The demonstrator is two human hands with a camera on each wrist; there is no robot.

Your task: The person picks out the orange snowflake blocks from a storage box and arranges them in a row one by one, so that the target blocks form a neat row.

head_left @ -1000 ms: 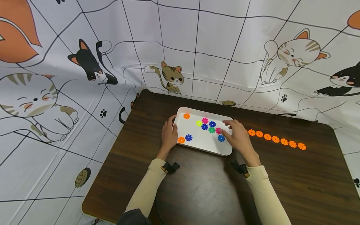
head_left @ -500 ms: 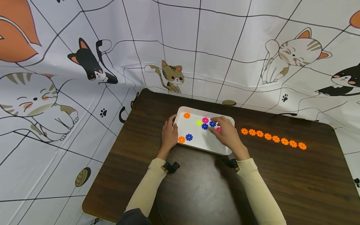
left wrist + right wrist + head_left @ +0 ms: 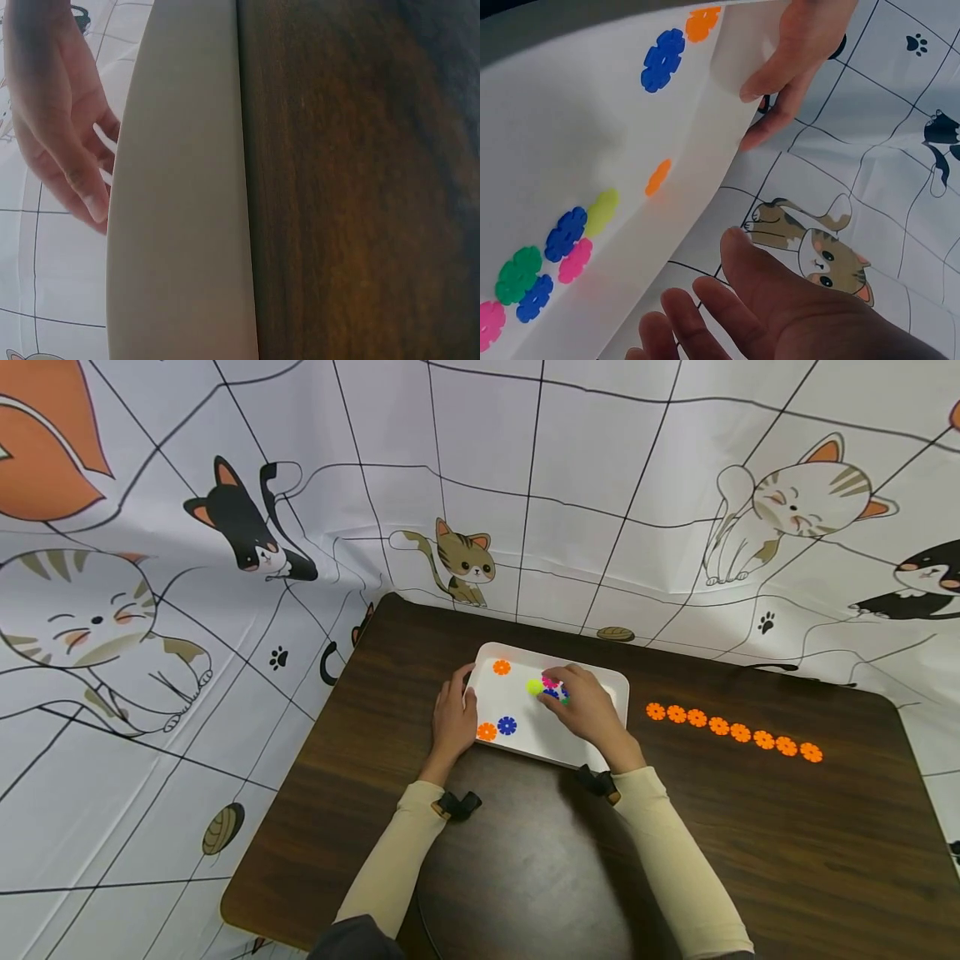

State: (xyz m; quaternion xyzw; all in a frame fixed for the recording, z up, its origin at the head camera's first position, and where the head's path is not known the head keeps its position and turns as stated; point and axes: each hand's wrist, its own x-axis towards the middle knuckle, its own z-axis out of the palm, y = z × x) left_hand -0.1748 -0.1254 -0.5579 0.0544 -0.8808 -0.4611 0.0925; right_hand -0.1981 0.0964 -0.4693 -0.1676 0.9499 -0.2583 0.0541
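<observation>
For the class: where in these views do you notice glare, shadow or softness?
Head view: a pale sheen on the table, with a dark shadow beside the right sleeve; left wrist view: table grain looks soft, the picture darkening toward the upper right; right wrist view: dim, the floor of the tray softly shaded grey.

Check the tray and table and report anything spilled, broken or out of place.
Nothing stands out. Coloured discs lie inside the white tray, and eight orange discs form a tidy row on the table. None looks spilled or broken, though the right hand hides part of the tray.
</observation>
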